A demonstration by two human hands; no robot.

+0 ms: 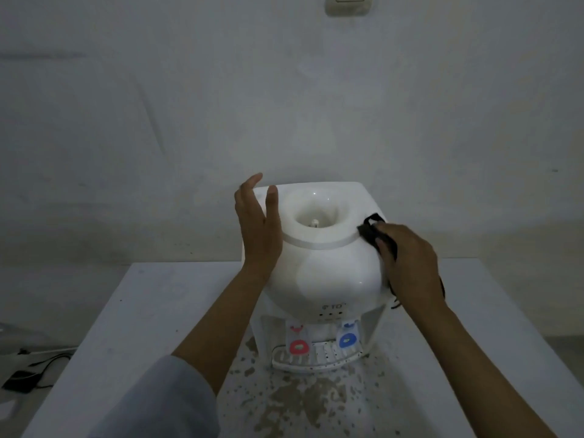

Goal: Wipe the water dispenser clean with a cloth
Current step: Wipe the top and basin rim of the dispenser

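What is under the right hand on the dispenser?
A dark cloth lies under the right hand, pressed against the water dispenser; its edges stick out. The hand hides most of the cloth and the surface beneath.

So the water dispenser is a white, rounded tabletop unit standing upright, open bottle well on top, red and blue taps over a drip tray. The dark cloth is bunched against its upper right shoulder.

A white desk carries brown stains near its front edge. Left of the desk lies a black cable; high above it, a wall switch.
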